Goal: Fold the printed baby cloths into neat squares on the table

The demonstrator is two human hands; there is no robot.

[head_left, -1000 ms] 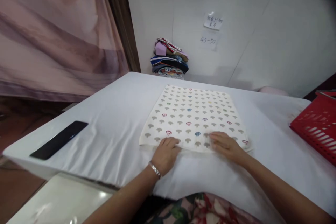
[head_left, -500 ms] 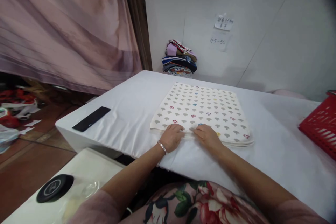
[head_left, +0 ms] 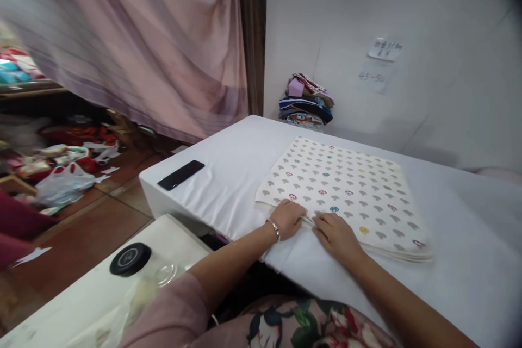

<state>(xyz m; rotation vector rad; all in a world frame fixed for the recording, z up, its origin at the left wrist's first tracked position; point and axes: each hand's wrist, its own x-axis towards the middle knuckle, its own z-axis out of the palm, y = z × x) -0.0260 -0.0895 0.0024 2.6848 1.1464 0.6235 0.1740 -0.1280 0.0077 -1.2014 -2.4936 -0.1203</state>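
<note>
A folded white cloth (head_left: 346,185) with small grey and coloured mushroom prints lies flat on the white-covered table, its layers showing along the near edge. My left hand (head_left: 287,219), with a bracelet at the wrist, has its fingers closed on that near edge, left of the middle. Just to its right, my right hand (head_left: 336,235) pinches the same edge, the hands a small gap apart. Between them the edge is bunched up slightly toward me. The fingertips under the cloth are hidden.
A black phone (head_left: 181,175) lies on the table's (head_left: 232,152) left end. Folded fabrics (head_left: 305,103) are stacked by the wall. Lower left, a black round object (head_left: 130,259) sits on a white surface (head_left: 92,293). Plastic bags (head_left: 65,185) and clutter cover the floor.
My view has turned left, so the table and cloth appear farther right and a red basket has left the picture. Between my hands, the cloth's near edge is now gathered and slightly raised.
</note>
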